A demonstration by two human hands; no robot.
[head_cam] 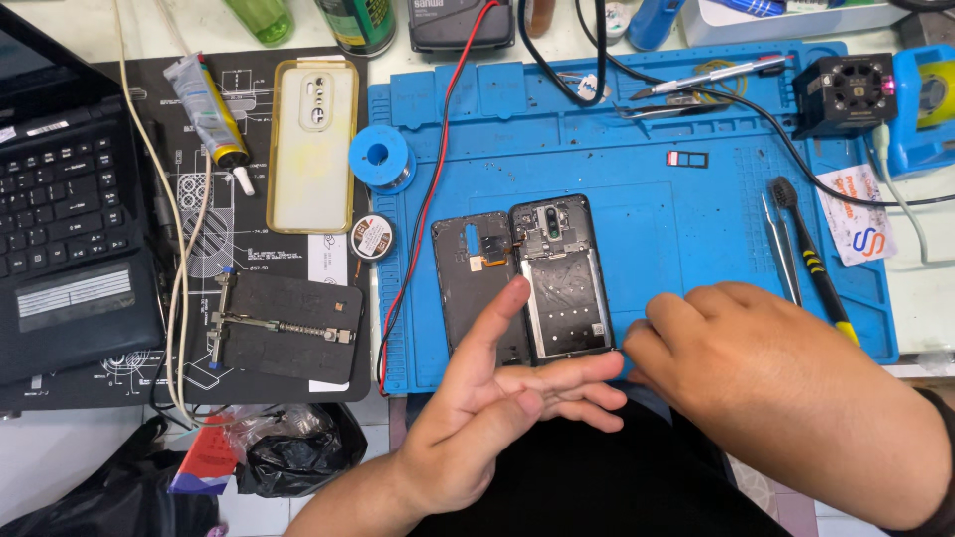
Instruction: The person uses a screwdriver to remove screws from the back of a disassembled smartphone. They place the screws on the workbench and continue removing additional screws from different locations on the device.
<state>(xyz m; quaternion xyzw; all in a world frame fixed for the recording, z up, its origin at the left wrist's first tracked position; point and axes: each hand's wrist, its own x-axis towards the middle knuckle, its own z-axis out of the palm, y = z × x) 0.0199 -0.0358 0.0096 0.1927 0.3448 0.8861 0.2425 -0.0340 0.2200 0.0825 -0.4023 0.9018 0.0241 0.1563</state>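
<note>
An opened phone (562, 278) lies on the blue repair mat (647, 199), its dark back cover (473, 278) folded out to the left on a ribbon. My left hand (497, 408) hovers at the phone's near edge, palm turned up, fingers spread, holding nothing. My right hand (756, 378) rests on the mat's front edge to the right of the phone, fingers curled down by the phone's lower right corner. Whether its fingertips pinch something small is hidden.
Tweezers (781, 249) and a black brush tool (811, 259) lie right of the phone. A solder spool (381, 159), a clear phone case (313, 144), a glue tube (209, 109), a black board holder (284, 326) and a laptop (60, 199) sit left. Red wire (428, 179) crosses the mat.
</note>
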